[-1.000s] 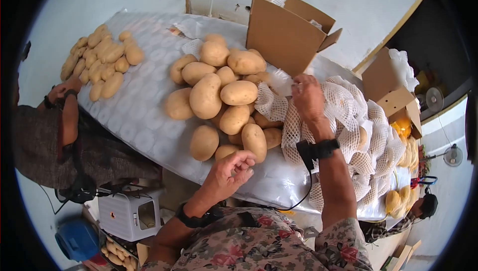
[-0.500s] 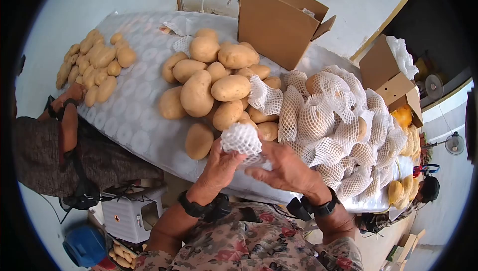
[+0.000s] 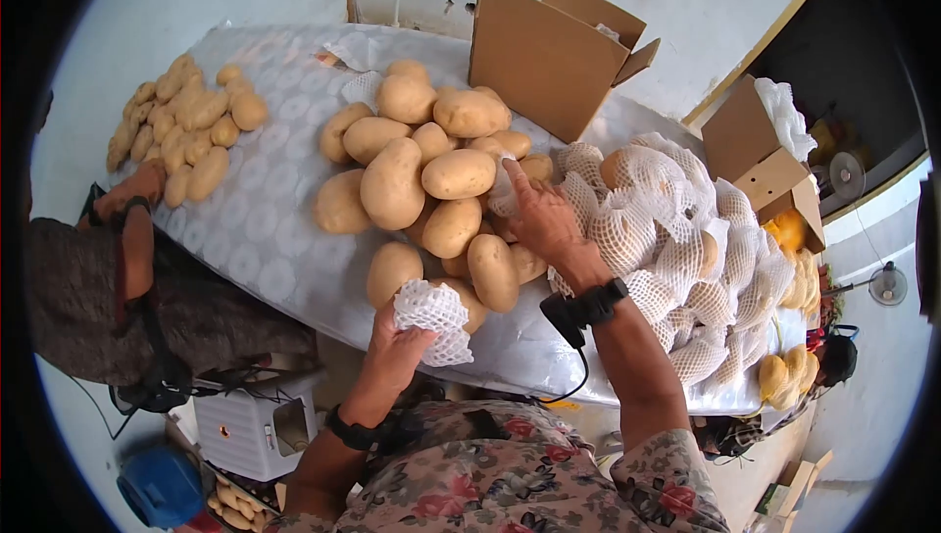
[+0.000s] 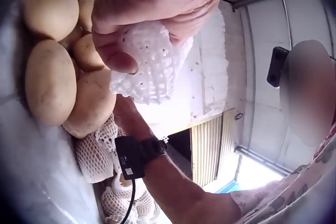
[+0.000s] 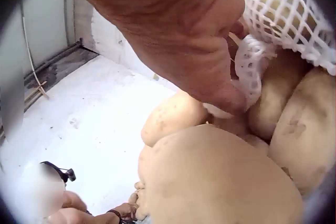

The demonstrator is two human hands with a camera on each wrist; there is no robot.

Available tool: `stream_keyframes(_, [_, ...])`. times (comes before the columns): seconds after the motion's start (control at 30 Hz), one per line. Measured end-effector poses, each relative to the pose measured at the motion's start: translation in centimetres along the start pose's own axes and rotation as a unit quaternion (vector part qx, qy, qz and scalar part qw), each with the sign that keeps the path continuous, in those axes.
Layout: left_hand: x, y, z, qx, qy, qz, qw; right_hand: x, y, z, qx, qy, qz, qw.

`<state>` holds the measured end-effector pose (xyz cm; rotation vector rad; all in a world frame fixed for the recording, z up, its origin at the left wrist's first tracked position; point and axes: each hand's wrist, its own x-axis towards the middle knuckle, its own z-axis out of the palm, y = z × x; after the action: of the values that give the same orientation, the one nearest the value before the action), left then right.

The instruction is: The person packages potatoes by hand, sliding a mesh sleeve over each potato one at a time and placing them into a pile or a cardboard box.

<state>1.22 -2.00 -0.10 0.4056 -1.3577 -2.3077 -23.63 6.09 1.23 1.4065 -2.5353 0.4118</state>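
Observation:
My left hand (image 3: pixel 397 347) grips a bunched white foam net sleeve (image 3: pixel 434 322) at the near edge of a heap of potatoes (image 3: pixel 392 183). In the left wrist view, the thumb and fingers curl round this sleeve (image 4: pixel 149 61); no potato shows through its mesh. Farther right, my right hand (image 3: pixel 541 218) reaches over the heap's right side. Its fingers pinch another white foam net (image 5: pixel 252 69) lying among the potatoes, as the right wrist view shows. The palm hides part of that net. A large bare potato (image 5: pixel 220 176) lies close below this hand.
Net-wrapped potatoes (image 3: pixel 676 229) are piled along the table's right side. An open cardboard box (image 3: pixel 544 63) stands behind the heap, and a second box (image 3: pixel 745 131) is at the far right. Another person's hand (image 3: pixel 142 185) is beside a smaller potato pile (image 3: pixel 191 121) at left.
The right hand went from the nets to meet the left hand, both on a foam sleeve, then moved back out to the heap. The left hand, formerly empty, now holds that sleeve.

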Motion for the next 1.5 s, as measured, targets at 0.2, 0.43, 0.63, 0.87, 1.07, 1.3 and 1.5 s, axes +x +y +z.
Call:
stream_keyframes(0.2, [-1.2,-0.3,-2.2,0.032,-0.001,0.001,0.999,1.4,3.4,-0.8,0.33,0.042,0.113,0.936])
stream_keyframes(0.43, [-1.4,-1.1,-1.7,0.049,0.024,-0.009,0.998,-1.0,1.9,-8.0,0.621,0.042,0.176,0.763])
stream_keyframes(0.63, [0.0,-0.2,-1.6,0.209,-0.033,0.013,0.977,-8.1,-2.9,-8.7,0.551,-0.146,0.047,0.82])
stream_keyframes(0.87, [-0.1,1.0,1.3,0.481,-0.191,0.215,0.829,-12.0,-3.6,-6.4,0.623,-0.086,0.131,0.767])
stream_keyframes(1.07, [-3.6,-0.8,-0.6,0.326,-0.504,-0.02,0.8,-12.5,-3.5,-6.4,0.63,-0.024,0.195,0.751])
stream_keyframes(1.3, [-3.4,0.1,-4.1,-0.055,-0.328,-0.17,0.928,-12.4,-6.5,-7.0,0.522,-0.086,0.1,0.842])
stream_keyframes(1.5, [-1.2,4.3,-1.5,0.117,-0.078,0.043,0.989,-12.0,-8.3,-8.0,0.62,-0.07,0.144,0.768])
